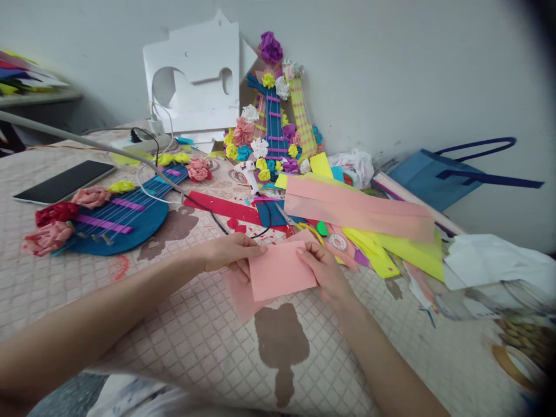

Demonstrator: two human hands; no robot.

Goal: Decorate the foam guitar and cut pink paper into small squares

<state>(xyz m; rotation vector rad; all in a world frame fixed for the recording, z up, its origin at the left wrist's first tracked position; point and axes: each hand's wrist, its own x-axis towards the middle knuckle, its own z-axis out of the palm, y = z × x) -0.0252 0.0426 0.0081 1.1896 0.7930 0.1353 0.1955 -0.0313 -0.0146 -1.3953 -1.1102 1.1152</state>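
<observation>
A small rectangle of pink paper (pixel 283 271) is held up over the table by both hands. My left hand (pixel 232 253) pinches its upper left corner between thumb and fingers. At the right edge, my right hand (pixel 325 267) grips it, thumb on top. Another pink sheet (pixel 241 301) shows beneath its left side; whether a hand holds that one too I cannot tell. Just beyond my hands are scissors (pixel 319 227) with yellow handles, a white ring-shaped roll (pixel 337 242) and a strip of red paper (pixel 230 207).
A blue paper guitar (pixel 125 226) with paper roses lies left, near a phone (pixel 65 182). Behind stand flower-covered guitars (pixel 274 124) and a white glue gun (pixel 248 175). Long pink sheets (pixel 360 209) lie right, before a blue bag (pixel 434 174). A tape roll (pixel 515 366) sits far right.
</observation>
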